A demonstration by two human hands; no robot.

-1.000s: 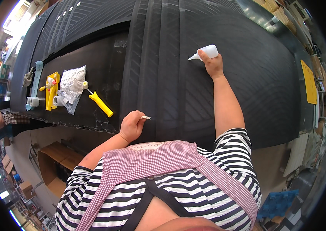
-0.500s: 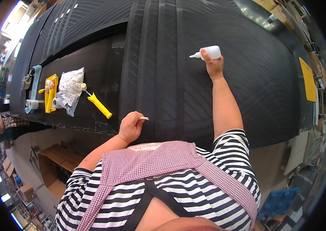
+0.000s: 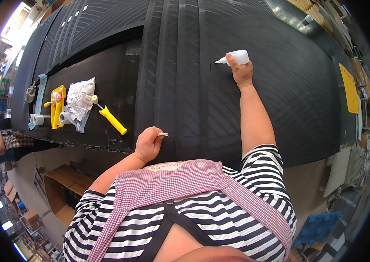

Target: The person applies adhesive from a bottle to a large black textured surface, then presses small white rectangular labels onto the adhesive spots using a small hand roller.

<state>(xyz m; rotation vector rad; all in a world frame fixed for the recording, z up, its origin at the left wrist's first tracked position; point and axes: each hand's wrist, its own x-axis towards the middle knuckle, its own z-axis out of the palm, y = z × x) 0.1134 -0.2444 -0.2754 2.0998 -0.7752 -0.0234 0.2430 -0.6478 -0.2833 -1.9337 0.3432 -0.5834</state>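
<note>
White rolls (image 3: 41, 120) stand at the far left of these things, near a yellow tray (image 3: 55, 118) with small items in it. Next comes a clear bag (image 3: 81, 94) with pale contents, then a small roller (image 3: 115, 124) whose yellow handle slants toward the person.

The left hand (image 3: 149, 144) is held low near the table's edge, its fingers curled in, thumb and forefinger pinching a white scrap (image 3: 163, 134). The scrap looks thin and nearly weightless, probably soft enough to bend; a fingertip pinch at one end should suit it. What it is made of I cannot tell.

Farther right, a short dark line (image 3: 210, 67) shows on the black surface (image 3: 228, 113), just beside the tip of a white bottle (image 3: 240, 56). The bottle is tipped over sideways, its narrow nozzle pointing left; whether the tip touches the surface is unclear. The right hand (image 3: 243, 74) grasps its body, thumb along the near side, other fingers mostly hidden. It seems light, with smooth, perhaps slippery walls that likely give when squeezed, so the broad body is the place to grip, leaving the slim nozzle free.
</note>
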